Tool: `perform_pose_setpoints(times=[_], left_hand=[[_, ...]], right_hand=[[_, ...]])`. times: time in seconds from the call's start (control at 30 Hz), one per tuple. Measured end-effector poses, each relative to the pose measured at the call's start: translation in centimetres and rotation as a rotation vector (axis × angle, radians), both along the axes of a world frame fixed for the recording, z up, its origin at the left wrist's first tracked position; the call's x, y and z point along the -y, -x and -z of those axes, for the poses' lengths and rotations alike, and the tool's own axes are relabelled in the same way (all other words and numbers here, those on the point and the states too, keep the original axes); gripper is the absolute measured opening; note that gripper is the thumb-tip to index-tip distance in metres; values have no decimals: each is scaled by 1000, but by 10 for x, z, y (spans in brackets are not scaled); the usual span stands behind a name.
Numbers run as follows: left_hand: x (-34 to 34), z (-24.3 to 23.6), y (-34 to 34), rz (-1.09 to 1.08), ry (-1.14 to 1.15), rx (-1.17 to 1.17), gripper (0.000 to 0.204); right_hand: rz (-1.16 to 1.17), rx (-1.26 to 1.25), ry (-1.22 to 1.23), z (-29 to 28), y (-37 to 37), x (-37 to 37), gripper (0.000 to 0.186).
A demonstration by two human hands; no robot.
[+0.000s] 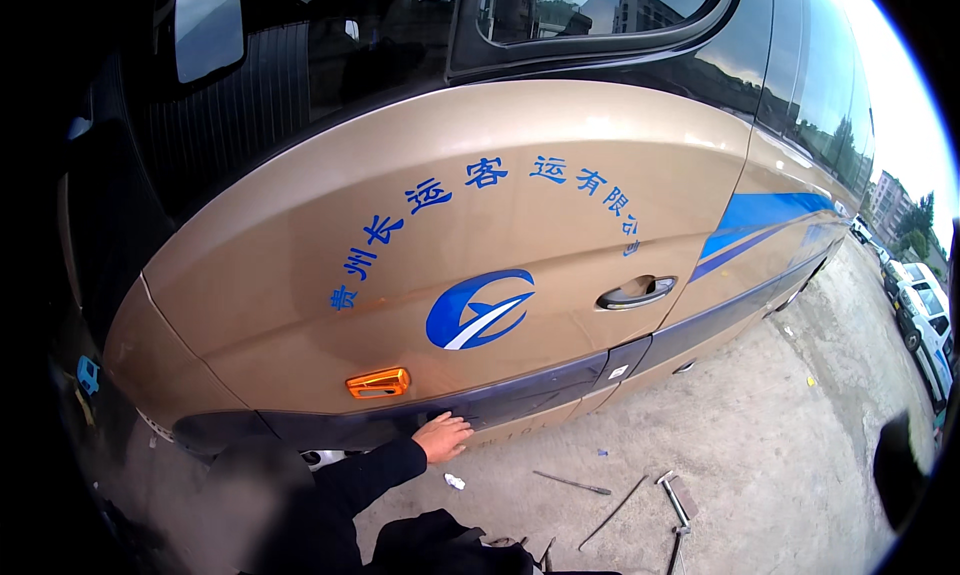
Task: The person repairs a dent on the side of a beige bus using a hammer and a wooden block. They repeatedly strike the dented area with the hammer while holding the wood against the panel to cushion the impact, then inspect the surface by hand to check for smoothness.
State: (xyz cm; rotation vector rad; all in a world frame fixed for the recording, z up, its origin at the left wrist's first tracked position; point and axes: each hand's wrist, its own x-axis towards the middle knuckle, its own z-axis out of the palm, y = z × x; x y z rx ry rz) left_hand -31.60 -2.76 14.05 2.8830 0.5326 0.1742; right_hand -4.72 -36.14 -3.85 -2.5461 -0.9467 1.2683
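Observation:
My left hand (442,437), in a black sleeve, reaches out from the lower middle of the view. Its fingers lie spread against the dark lower trim strip (520,400) of a gold bus body (300,265), and it holds nothing. An orange side marker lamp (378,382) sits just above and to the left of the hand. Above it is a blue round emblem (478,310), with a dark door handle (637,292) to the right. My right hand is out of sight.
On the concrete ground lie thin metal rods (572,483), a T-shaped metal tool (678,500) and a small white object (454,481). White cars (925,320) are parked at the far right. A side mirror (208,25) hangs at the upper left.

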Motion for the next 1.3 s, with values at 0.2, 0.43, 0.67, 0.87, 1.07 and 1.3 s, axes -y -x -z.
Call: perform_pose_setpoints(times=[0.2, 0.43, 0.67, 0.87, 1.07, 1.3], left_hand=[[113, 190, 134, -413, 551, -369, 46], [158, 245, 210, -505, 702, -468, 51], [88, 128, 112, -788, 639, 390, 54], [41, -80, 17, -600, 681, 1043, 56], [19, -157, -22, -462, 636, 1253, 64], [7, -171, -33, -463, 531, 1266, 65]], right_hand=[[-13, 7, 33, 9, 16, 17, 44], [0, 34, 108, 24, 21, 64, 42], [27, 60, 175, 45, 30, 103, 39], [14, 44, 38, 9, 65, 99, 37], [45, 0, 48, 32, 79, 133, 41], [183, 72, 191, 67, 88, 183, 46]])
